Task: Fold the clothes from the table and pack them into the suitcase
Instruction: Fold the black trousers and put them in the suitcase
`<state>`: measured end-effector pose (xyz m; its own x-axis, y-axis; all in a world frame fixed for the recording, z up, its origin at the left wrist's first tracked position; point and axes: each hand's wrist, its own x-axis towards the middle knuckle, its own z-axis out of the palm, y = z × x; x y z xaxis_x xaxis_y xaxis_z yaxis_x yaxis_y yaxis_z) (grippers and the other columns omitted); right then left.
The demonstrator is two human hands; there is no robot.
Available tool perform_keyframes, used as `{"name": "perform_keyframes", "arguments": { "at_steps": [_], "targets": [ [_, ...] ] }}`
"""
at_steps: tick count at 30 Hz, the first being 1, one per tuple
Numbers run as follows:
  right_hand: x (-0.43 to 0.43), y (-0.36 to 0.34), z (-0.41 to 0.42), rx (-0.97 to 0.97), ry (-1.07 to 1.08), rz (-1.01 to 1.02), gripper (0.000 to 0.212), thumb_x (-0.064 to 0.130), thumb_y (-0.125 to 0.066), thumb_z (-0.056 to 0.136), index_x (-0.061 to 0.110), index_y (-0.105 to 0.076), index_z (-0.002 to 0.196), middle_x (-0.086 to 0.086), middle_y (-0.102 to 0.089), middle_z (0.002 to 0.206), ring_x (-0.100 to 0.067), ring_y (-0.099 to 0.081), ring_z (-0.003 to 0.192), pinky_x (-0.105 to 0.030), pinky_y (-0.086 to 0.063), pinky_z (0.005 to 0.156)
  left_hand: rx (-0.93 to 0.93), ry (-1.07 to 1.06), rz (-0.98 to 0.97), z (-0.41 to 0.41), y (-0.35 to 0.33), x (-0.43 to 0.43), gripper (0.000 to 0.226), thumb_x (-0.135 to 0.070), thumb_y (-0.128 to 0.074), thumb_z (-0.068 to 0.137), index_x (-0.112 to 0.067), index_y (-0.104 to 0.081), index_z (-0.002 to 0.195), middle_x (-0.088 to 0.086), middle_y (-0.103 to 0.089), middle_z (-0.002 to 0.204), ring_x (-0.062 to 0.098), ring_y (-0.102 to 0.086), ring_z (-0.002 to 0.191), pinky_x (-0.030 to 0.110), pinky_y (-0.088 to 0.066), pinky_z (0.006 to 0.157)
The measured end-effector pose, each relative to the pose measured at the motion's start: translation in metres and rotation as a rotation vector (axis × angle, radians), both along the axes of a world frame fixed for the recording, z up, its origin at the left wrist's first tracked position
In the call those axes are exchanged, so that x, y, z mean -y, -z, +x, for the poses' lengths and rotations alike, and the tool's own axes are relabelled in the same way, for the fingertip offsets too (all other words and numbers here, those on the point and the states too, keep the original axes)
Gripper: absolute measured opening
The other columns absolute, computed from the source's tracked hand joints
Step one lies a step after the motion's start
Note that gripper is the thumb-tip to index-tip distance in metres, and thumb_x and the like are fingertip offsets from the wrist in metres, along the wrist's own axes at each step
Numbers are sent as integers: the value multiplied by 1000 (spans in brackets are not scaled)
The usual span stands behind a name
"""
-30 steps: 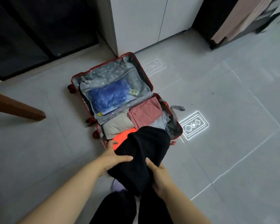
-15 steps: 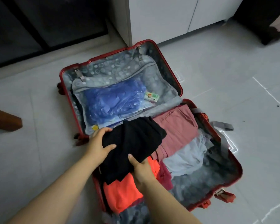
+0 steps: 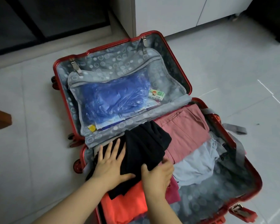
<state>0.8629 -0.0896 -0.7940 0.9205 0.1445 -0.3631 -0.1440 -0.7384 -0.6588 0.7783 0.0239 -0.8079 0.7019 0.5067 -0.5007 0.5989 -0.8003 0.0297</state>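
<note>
Pressing flat on the black garment (image 3: 145, 146) with the left hand (image 3: 111, 165), fingers straight and spread wide, not gripping anything. Grabbing the same garment's near edge with the right hand (image 3: 157, 177), thumb on top and fingers curled round it. Lying in the open red suitcase (image 3: 189, 88), left side of the packed half, up by the hinge. Sharing that half with pink trousers (image 3: 184, 131) by the hinge on the right, a pale blue piece (image 3: 199, 162) mid-suitcase, and an orange one (image 3: 124, 206) at the near left end. Also showing a blue plastic bag (image 3: 113, 101) in the suitcase's lid pocket.
</note>
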Motion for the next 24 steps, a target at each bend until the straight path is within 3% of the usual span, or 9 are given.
{"name": "perform_keyframes", "arguments": {
  "at_steps": [3, 5, 7, 9, 12, 14, 17, 20, 24],
  "targets": [
    [-26, -13, 20, 607, -509, 85, 61, 18, -58, 67, 18, -46, 127, -9, -50, 129, -29, -44, 119, -45, -29, 108, -4, -13, -35, 1, 14, -6, 109, -88, -29, 52, -17, -45, 132, 16, -55, 132, 40, -47, 122, 51, 1, 110],
    [-41, -4, 39, 526, -991, -121, 58, 42, -35, 79, 32, -46, 134, -4, -42, 145, -33, -33, 136, -51, -7, 116, 7, -25, -60, 0, 17, -7, 110, -88, -29, 50, -20, -47, 134, 13, -54, 134, 39, -49, 122, 51, 5, 111],
    [-41, 10, 62, 245, -1174, -326, 80, 78, -11, 73, 45, -19, 146, 3, -8, 159, -35, -2, 145, -54, 14, 109, 8, -13, -50, 3, 14, -13, 109, -88, -28, 51, -23, -40, 139, 11, -54, 135, 39, -52, 120, 52, 6, 111],
    [-31, 32, 74, 99, -1097, -392, 93, 88, 3, 56, 53, 8, 142, 11, 14, 158, -34, 14, 144, -57, 11, 110, 20, 21, -19, 7, 11, -24, 108, -89, -32, 52, -26, -35, 141, 11, -53, 135, 37, -47, 125, 53, 5, 110],
    [-26, 46, 68, 117, -1029, -378, 88, 89, 21, 49, 56, 25, 130, 13, 18, 157, -34, 15, 144, -60, 5, 111, 46, 20, -8, 9, 15, -30, 107, -82, -39, 51, -27, -29, 143, 12, -47, 140, 33, -30, 136, 54, 9, 110],
    [-28, 56, 66, 129, -1025, -375, 88, 88, 26, 47, 55, 28, 128, 12, 17, 157, -34, 14, 144, -60, 5, 111, 2, -24, -7, 13, 19, -29, 109, -86, -23, 56, -32, 0, 148, 10, -17, 155, 28, -6, 142, 53, 19, 105],
    [-30, 70, 68, 152, -1021, -388, 87, 87, 26, 49, 54, 26, 130, 12, 14, 158, -35, 13, 144, -61, 6, 110, 40, -12, -6, 11, 36, -30, 104, -94, 16, 39, -38, 49, 121, -4, 39, 140, 19, 33, 132, 49, 36, 91],
    [-31, 79, 70, 153, -1021, -393, 86, 86, 25, 50, 54, 25, 130, 12, 14, 158, -34, 13, 144, -60, 9, 110, -5, -27, -80, 14, 41, -31, 108, -97, 7, 35, -40, 52, 115, -5, 42, 142, 24, 33, 137, 49, 38, 90],
    [-36, 76, 74, 85, -1060, -430, 96, 87, 26, 45, 53, 24, 135, 13, 19, 157, -33, 14, 144, -59, 10, 110, -103, -83, -4, 30, 29, -24, 106, -88, -25, 67, -30, 41, 127, 4, 34, 150, 26, 32, 138, 49, 38, 88]
  ]
}}
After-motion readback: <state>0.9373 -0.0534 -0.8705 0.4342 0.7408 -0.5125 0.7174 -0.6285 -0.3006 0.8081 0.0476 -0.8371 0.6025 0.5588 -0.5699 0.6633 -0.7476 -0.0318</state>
